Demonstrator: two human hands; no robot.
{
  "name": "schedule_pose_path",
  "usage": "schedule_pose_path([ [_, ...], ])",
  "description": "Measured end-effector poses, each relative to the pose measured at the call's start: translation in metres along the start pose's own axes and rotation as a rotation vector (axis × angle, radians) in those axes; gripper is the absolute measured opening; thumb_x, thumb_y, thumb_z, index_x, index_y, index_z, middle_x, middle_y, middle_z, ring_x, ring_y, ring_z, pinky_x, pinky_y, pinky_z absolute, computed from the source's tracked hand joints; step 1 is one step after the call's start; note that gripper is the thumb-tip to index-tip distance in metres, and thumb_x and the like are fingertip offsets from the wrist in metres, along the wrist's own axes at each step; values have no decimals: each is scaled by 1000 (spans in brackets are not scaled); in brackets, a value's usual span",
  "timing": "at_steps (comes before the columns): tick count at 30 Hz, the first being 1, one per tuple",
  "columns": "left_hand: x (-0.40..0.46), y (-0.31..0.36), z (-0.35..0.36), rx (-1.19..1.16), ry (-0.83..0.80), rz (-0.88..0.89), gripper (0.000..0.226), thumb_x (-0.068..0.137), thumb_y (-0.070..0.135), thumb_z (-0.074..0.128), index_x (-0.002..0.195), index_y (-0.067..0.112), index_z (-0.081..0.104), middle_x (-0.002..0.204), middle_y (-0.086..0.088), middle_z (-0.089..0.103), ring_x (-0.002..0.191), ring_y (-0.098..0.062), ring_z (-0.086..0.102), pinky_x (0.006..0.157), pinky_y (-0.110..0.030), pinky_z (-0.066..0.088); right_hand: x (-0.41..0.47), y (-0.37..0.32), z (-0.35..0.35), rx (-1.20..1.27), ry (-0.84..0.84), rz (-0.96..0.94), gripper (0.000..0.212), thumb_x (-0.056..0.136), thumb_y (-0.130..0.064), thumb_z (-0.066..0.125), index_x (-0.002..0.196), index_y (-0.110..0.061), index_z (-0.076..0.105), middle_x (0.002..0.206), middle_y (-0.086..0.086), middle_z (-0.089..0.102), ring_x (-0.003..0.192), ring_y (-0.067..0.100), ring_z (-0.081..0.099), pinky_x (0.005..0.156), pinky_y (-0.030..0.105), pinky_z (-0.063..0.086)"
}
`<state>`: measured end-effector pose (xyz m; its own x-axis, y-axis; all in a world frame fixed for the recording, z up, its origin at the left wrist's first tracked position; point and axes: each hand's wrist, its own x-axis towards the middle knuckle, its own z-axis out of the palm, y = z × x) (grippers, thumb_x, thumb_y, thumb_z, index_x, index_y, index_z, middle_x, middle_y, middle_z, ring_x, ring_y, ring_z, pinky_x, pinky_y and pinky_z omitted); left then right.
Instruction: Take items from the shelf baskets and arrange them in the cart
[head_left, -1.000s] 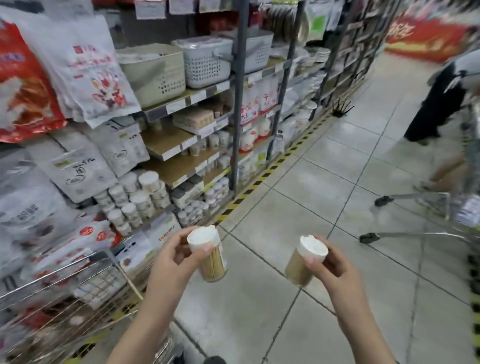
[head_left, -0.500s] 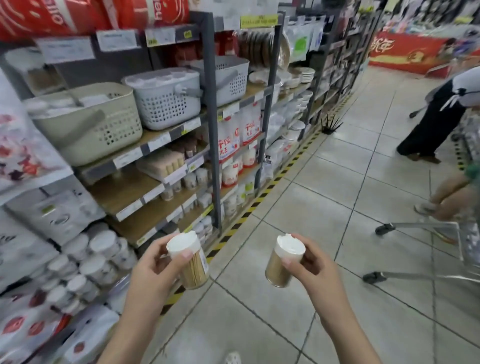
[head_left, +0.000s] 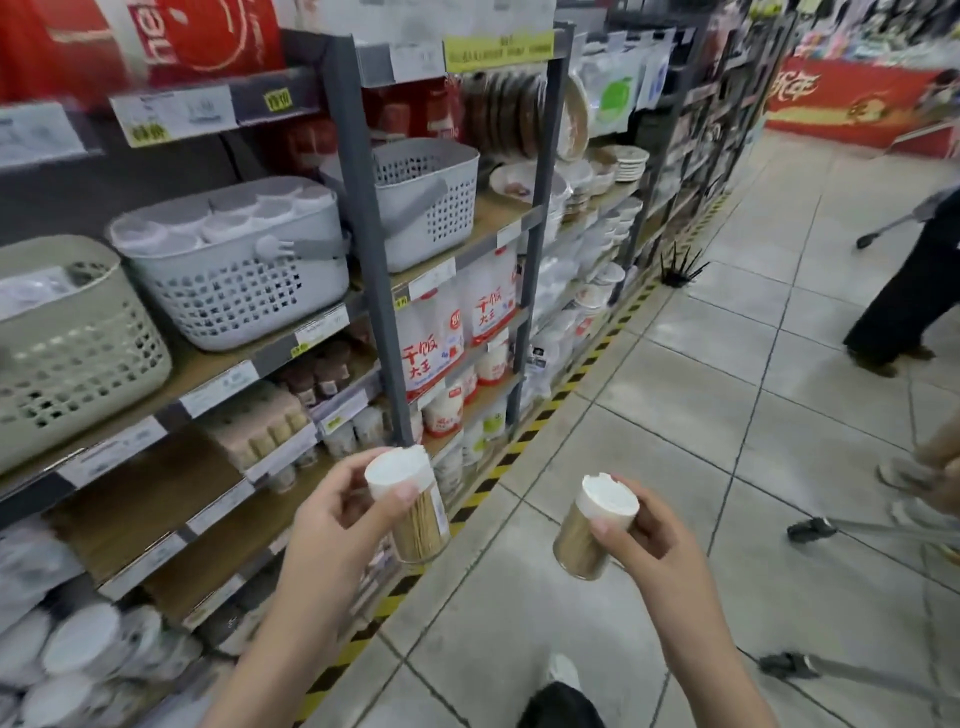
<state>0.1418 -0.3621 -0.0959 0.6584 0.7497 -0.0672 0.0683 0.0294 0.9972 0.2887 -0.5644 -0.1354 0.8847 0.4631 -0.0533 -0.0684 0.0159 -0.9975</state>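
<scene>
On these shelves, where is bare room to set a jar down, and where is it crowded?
Bare wood shows on the shelf board below the green basket, left of the wrapped jar packs, and on the board beneath it. Crowded: the white basket full of lidded tubs, and the bowl stacks farther along.

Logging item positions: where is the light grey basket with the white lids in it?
In the head view, upper left: the light grey basket sits on a shelf between the beige basket and the grey upright post.

Both arms reach forward — left hand (head_left: 332, 514) and right hand (head_left: 652, 540) each curled in a grip
</scene>
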Motion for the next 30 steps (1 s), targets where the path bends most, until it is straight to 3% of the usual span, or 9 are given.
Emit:
schedule_pose_path([
  [5, 73, 4, 45, -14, 102, -18, 40, 66, 48, 65, 104, 35, 65, 96, 18, 69, 83, 0, 65, 71, -26, 48, 113, -8, -13, 4, -108, -5, 37, 77, -14, 74, 107, -35, 66, 106, -17, 71, 96, -1, 65, 69, 7, 49],
  [11, 148, 12, 87, -72, 319, -20, 38, 57, 54, 65, 94, 46, 67, 95, 20, 69, 83, -1, 65, 69, -27, 47, 239, -35, -9, -14, -310, -25, 44, 69, -26, 77, 111, -33, 65, 107, -15, 70, 97, 2, 65, 72, 10, 50],
  [14, 176, 11, 100, -113, 426, -30, 42, 57, 53, 67, 97, 41, 69, 99, 17, 70, 95, -9, 64, 76, -30, 48, 287, -32, 4, -46, -417, -3, 41, 79, -7, 74, 109, -34, 65, 106, -16, 70, 98, 2, 65, 74, 12, 50],
  [16, 195, 11, 103, -115, 475, -24, 44, 57, 52, 68, 100, 40, 69, 101, 17, 70, 98, -12, 63, 78, -32, 49, 314, -30, 14, -33, -464, 27, 40, 80, -6, 74, 109, -33, 65, 108, -18, 70, 99, 2, 65, 74, 14, 51],
  [20, 242, 18, 102, -86, 524, 19, 44, 57, 53, 67, 100, 44, 68, 103, 14, 70, 98, -15, 63, 75, -32, 48, 365, -40, 40, -17, -564, 66, 46, 72, -28, 83, 114, -31, 65, 110, -18, 68, 98, 2, 65, 73, 15, 52],
  [24, 300, 33, 107, -91, 502, 86, 39, 57, 45, 81, 94, 47, 69, 101, 15, 71, 91, -7, 65, 75, -30, 48, 419, -57, 66, 10, -568, 49, 38, 78, -14, 74, 113, -27, 65, 103, -19, 70, 92, 0, 66, 70, 14, 52],
  [27, 341, 49, 111, -71, 459, 136, 38, 60, 43, 83, 96, 46, 68, 99, 14, 71, 87, -5, 66, 71, -27, 48, 458, -78, 80, 20, -572, -13, 42, 68, -22, 74, 109, -26, 67, 101, -15, 71, 89, 0, 67, 67, 10, 50],
  [30, 379, 72, 115, -80, 445, 196, 39, 60, 49, 80, 96, 42, 69, 97, 10, 71, 85, -4, 65, 67, -17, 51, 495, -97, 93, 57, -561, -88, 37, 68, -28, 83, 102, -37, 72, 103, -16, 71, 91, -1, 66, 68, 10, 51],
])
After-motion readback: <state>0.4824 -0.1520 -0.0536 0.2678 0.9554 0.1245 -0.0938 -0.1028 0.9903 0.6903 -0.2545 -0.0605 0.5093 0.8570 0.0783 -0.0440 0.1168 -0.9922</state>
